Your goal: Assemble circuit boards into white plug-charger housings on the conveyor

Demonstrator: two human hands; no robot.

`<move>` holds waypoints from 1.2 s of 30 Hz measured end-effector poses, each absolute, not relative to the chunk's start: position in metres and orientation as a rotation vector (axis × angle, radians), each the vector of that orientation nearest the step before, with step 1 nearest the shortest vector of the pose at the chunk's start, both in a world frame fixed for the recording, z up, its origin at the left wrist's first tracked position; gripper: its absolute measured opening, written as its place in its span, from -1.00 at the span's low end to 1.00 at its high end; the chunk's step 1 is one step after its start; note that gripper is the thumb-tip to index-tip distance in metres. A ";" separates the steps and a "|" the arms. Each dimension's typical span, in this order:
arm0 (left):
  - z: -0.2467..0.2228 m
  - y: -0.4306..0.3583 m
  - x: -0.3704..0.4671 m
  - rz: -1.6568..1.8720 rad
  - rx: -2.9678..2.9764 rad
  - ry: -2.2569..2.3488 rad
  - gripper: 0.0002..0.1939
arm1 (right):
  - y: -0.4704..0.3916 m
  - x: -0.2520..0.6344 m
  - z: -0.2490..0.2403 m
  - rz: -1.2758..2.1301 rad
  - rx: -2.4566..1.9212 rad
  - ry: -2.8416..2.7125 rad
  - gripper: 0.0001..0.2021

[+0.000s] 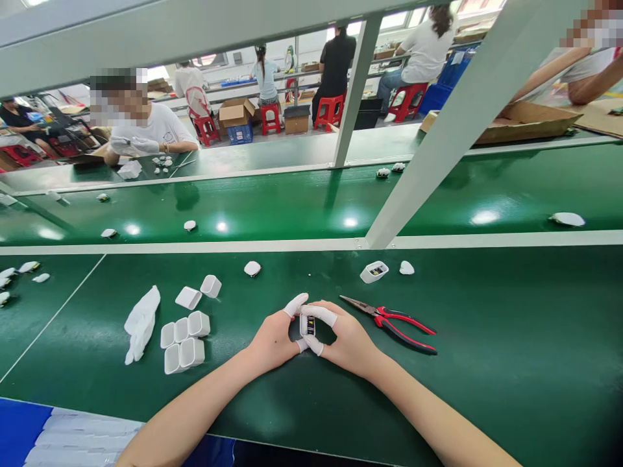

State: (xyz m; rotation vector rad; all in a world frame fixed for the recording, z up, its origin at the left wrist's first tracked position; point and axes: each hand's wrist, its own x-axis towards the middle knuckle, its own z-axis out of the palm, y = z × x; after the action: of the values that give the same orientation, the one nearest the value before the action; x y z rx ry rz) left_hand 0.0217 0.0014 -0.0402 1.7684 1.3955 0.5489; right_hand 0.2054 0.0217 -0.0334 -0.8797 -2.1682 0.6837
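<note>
Pinching from both sides, the left hand (275,338) and right hand (351,338), their fingertips sheathed in thin white finger cots (320,314), close around a small white box-shaped plastic housing (304,326) with dark parts inside its open end, over the middle of the glossy green worktop (511,363), well in from the near edge. It looks light, stiff and rather slick, so the outer walls seem the place to hold, sparing the likely delicate insides, though fingers hide much of it. Red-and-black long-nosed metal pliers (378,313) lie just beside the right hand.
</note>
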 end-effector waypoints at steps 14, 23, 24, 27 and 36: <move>-0.039 0.002 0.023 0.559 1.818 1.378 -0.22 | 0.023 0.215 -0.038 1.069 -0.963 -1.558 -0.59; -0.045 0.002 0.020 0.557 1.839 1.385 -0.21 | 0.020 0.215 -0.026 0.805 -0.859 -2.064 -0.59; -0.044 0.002 0.020 0.557 1.836 1.384 -0.21 | 0.020 0.215 -0.026 0.781 -0.858 -2.060 -0.59; -0.042 0.002 0.021 0.562 1.830 1.376 -0.22 | 0.022 0.215 -0.029 0.755 -0.875 -2.041 -0.58; -0.045 0.003 0.020 0.553 1.828 1.378 -0.20 | 0.020 0.213 -0.036 0.783 -0.850 -2.105 -0.56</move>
State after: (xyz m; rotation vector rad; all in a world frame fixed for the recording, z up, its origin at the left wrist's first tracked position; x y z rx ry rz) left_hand 0.0201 0.0025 -0.0451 1.8282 1.3780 0.5533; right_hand 0.2133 0.0200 -0.0357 -0.8498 -2.1054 0.7833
